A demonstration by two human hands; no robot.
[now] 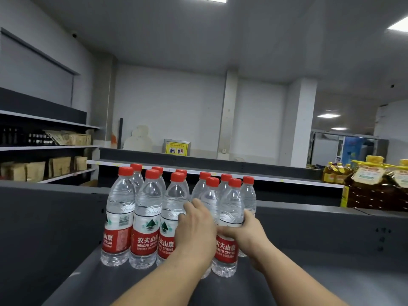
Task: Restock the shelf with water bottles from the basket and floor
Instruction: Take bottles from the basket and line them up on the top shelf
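right grip [247, 231]: fingers wrapped round the front-right bottle [228, 230] at label height, thumb across the front, closed on it. bottle stands upright on the shelf [309, 281], base down, at the right end of the front row.

left grip [196, 228]: hand reaches in between the bottles, fingers curled against the bottle behind it [208, 202], palm covering most of that one. looks like contact, but cannot tell if it actually clamps or just steadies/pushes. treat as unknown.

outward: cluster of water bottles [145, 219], red caps, red labels, all upright, packed touching in roughly two to three rows on the dark grey shelf. three sit to the left of the hands in the front row, more behind. shelf surface to the right of the cluster is bare. basket and floor stock not in frame.

further out: oil jugs [371, 180] well apart on the right, on another shelf unit; brown packets [59, 166] on wall shelving at left.

step, my read: placing/squaring up the latest pair into the block, not fetching. progress can't be judged, remaining stock is out of view.

next move calls for: seat both bottles flush with the front row, labels forward, let go without dragging neighbours. tall narrow bottles packed tight, so one tip could domino the row; release straight back, not sideways. then go back for more.
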